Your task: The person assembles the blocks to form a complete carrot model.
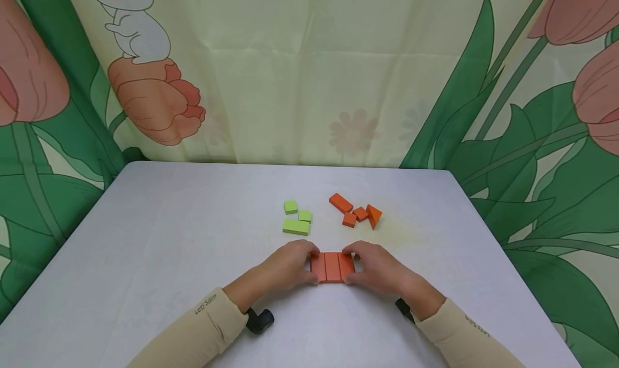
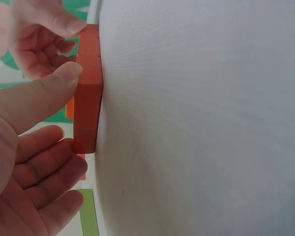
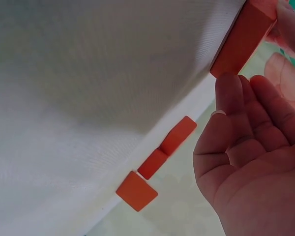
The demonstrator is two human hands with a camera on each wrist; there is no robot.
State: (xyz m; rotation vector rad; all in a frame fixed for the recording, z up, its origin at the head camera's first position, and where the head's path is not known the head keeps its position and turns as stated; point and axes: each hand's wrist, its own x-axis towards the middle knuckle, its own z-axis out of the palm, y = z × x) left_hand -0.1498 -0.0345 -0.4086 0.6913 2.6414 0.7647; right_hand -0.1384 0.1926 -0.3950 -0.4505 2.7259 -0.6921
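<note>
Three red-orange rectangular blocks lie side by side on the white table, their long sides touching. The left hand pinches the leftmost block between thumb and forefinger at its near and far ends. In the left wrist view, that thumb sits on the near corner of the red-orange block, the other fingers loosely bent. On the opposite side, the right hand holds the rightmost block the same way. Its forefinger touches the far end of the block in the right wrist view.
Beyond the hands lie two small green blocks and a longer green block. To their right are an orange bar, two orange cubes and an orange triangle. A printed curtain hangs behind the table.
</note>
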